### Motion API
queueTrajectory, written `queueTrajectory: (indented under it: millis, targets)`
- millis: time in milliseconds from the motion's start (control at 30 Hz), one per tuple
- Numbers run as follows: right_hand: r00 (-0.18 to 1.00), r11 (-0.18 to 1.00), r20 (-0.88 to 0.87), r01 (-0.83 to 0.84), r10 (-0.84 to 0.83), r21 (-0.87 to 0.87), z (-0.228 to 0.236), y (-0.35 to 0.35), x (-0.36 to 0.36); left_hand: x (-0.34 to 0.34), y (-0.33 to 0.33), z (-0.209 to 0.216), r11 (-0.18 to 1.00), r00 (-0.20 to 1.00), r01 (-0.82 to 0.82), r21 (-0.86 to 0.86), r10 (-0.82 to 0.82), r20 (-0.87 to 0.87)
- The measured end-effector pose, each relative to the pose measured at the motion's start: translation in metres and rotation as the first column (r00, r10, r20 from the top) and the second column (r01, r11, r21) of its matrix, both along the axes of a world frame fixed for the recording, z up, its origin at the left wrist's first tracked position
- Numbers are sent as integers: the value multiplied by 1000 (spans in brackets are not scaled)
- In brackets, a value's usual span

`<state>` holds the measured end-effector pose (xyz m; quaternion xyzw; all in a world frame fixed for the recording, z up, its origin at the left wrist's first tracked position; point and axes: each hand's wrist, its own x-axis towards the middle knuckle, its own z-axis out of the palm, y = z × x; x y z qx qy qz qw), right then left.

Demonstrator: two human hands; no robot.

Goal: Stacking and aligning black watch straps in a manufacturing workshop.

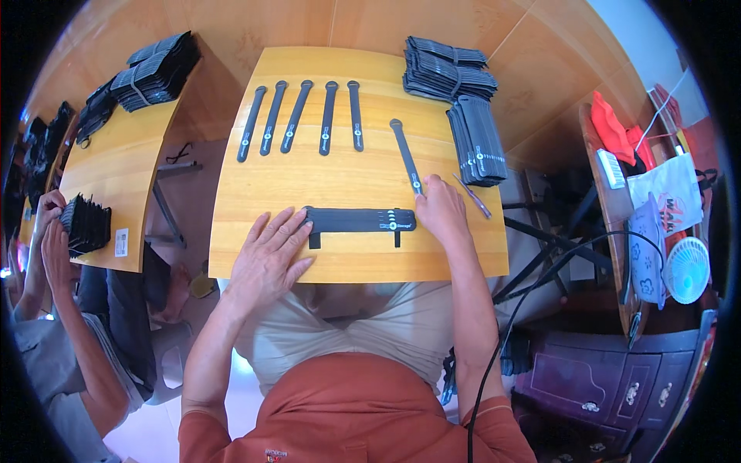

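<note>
- The loose dark strap point(404, 150) lies on the table point(347, 174), lower end at the right hand point(444, 212), long axis running away between eleven and twelve o'clock.
- That hand is nearer; its fingers are curled close together, but from here I can't tell whether they pinch the strap.
- At eight o'clock from them sits the flat black panel point(347, 220), lying nine-to-three; the left hand point(270, 255), fingers spread, touches its left end, grasping nothing.
- Toward ten o'clock, five more straps point(297, 116).

Wd-panel wall point(370, 23), purple cab. point(571, 378), pale flr point(139, 437)
</note>
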<state>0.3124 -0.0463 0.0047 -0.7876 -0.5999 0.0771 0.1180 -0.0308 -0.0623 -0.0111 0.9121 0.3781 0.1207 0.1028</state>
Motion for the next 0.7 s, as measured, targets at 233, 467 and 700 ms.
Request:
queueTrajectory:
  millis: [233,467,700]
  targets:
    - [985,992,-146,74,-89,-99,-2,-6,12,0,0,-1,1000,999,-6,-26,6,32]
    - [984,964,-169,-14,60,264,12,-44,-4,-7,1,-2,998,976,-29,-52,39,212]
    - [798,838,-310,-399,517,371,43,-100,-58,26,-23,15,855,606,37,-518,393,692]
